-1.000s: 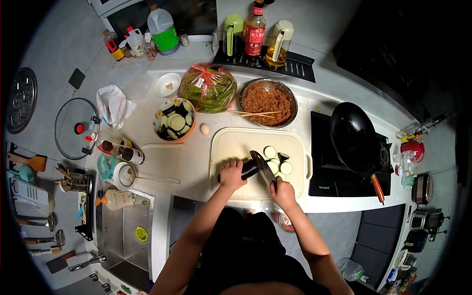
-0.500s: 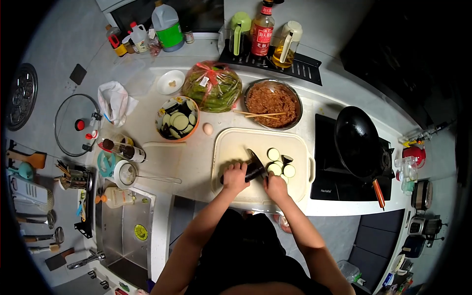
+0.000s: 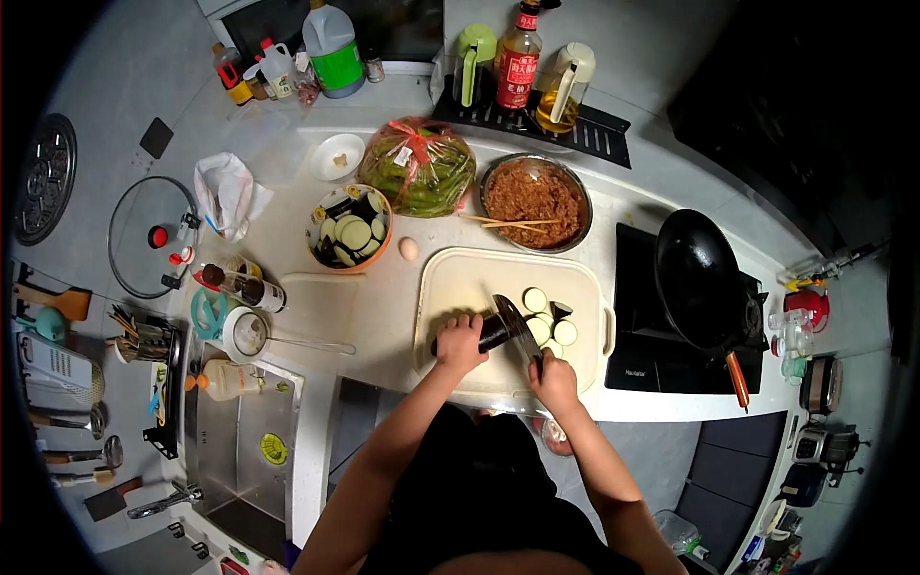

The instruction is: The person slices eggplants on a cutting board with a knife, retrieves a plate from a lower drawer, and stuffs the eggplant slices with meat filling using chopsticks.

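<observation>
My left hand (image 3: 462,343) is wrapped over a dark eggplant (image 3: 494,333) lying on the cream cutting board (image 3: 460,273). In my right hand (image 3: 553,378) is the handle of a kitchen knife (image 3: 516,326). Its dark blade slants across the board, right at the eggplant's cut end. Several pale eggplant slices (image 3: 564,333) with dark rims lie just right of the blade. Behind the board, a patterned bowl (image 3: 385,251) holds more slices. An egg (image 3: 408,249) rests between bowl and board.
At the back stand a metal bowl of minced meat (image 3: 537,196) with chopsticks (image 3: 508,223) and a bag of green vegetables (image 3: 417,172). A black wok (image 3: 695,278) sits on the stove (image 3: 637,355) at right. The sink (image 3: 230,450) is at left.
My right hand has shifted slightly right and down with the knife, and the blade has moved away from the eggplant's middle toward its right end. My left hand stays on the eggplant.
</observation>
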Demonstrator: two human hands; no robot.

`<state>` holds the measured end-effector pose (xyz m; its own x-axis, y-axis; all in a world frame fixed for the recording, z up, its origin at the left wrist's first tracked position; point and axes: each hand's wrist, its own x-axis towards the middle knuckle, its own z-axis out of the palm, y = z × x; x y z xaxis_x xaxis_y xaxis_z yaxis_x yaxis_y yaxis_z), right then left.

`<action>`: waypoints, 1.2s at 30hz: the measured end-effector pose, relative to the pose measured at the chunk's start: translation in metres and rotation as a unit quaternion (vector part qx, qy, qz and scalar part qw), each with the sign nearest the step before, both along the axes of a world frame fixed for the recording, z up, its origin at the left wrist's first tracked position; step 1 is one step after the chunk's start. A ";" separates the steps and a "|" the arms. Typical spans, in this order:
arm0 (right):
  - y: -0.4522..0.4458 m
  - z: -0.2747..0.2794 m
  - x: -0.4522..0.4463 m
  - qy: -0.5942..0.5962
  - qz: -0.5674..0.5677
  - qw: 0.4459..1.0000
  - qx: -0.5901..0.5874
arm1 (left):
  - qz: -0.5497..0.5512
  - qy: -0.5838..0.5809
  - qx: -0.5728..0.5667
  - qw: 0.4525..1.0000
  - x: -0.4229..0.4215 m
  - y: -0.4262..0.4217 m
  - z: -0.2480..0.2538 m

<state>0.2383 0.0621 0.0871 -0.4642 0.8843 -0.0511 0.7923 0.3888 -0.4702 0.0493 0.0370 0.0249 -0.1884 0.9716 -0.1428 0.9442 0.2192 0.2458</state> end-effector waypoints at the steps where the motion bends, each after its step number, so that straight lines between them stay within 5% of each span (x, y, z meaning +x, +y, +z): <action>1: -0.003 0.004 0.002 -0.008 0.002 1.000 -0.002 | -0.003 0.002 0.008 1.000 0.000 0.000 0.000; 11: 0.012 0.007 -0.010 0.009 0.022 0.999 -0.037 | 0.003 0.008 0.008 1.000 0.002 -0.001 0.003; 20: 0.027 -0.061 -0.048 0.013 0.004 0.999 -0.034 | 0.007 -0.007 0.013 1.000 0.001 0.000 -0.004; 26: 0.026 -0.057 -0.009 0.018 -0.035 0.999 -0.007 | 0.003 0.069 0.037 0.997 -0.007 -0.012 0.025; 36: 0.002 -0.004 0.012 0.040 -0.022 0.999 -0.009 | -0.003 -0.040 -0.044 0.998 -0.007 -0.003 0.004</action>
